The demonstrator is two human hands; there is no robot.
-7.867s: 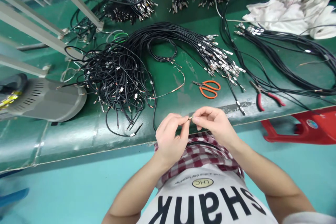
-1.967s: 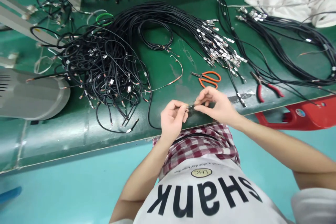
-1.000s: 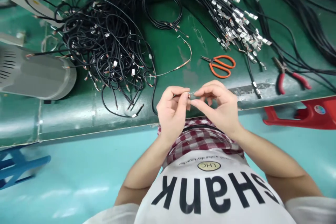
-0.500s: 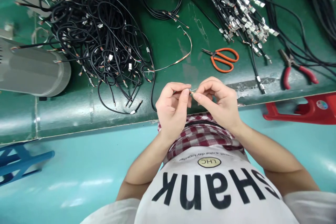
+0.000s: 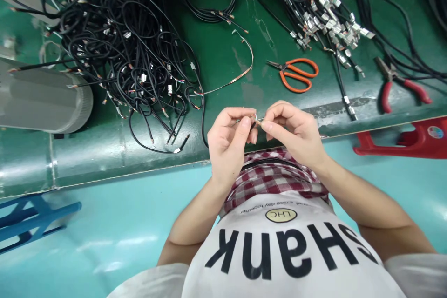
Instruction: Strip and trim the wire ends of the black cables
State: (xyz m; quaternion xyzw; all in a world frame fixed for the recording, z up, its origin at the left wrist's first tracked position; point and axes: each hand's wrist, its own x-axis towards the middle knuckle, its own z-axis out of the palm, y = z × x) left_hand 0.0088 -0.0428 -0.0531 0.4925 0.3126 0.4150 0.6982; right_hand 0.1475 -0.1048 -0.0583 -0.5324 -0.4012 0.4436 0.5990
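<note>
At the table's front edge, my left hand (image 5: 230,139) pinches the end of a black cable (image 5: 253,125) between thumb and fingers. Thin wires, one pale and some coppery, stick out of that end. My right hand (image 5: 295,132) is closed beside it, thumb and forefinger pinching the wire tips (image 5: 260,121). The fingers hide much of the cable end. Beyond my hands lie orange-handled scissors (image 5: 296,74) and a loose strip of copper-coloured wire (image 5: 240,74).
A tangled heap of black cables (image 5: 129,56) covers the table's left, beside a grey machine (image 5: 38,98). Cables with metal connectors (image 5: 328,14) lie at the back right, near red-handled pliers (image 5: 394,84). A red stool (image 5: 419,139) and a blue stool (image 5: 38,219) stand below.
My fingers have shifted slightly at the cable end, and more of the wires and black jacket now show between them. The view has moved a little.
</note>
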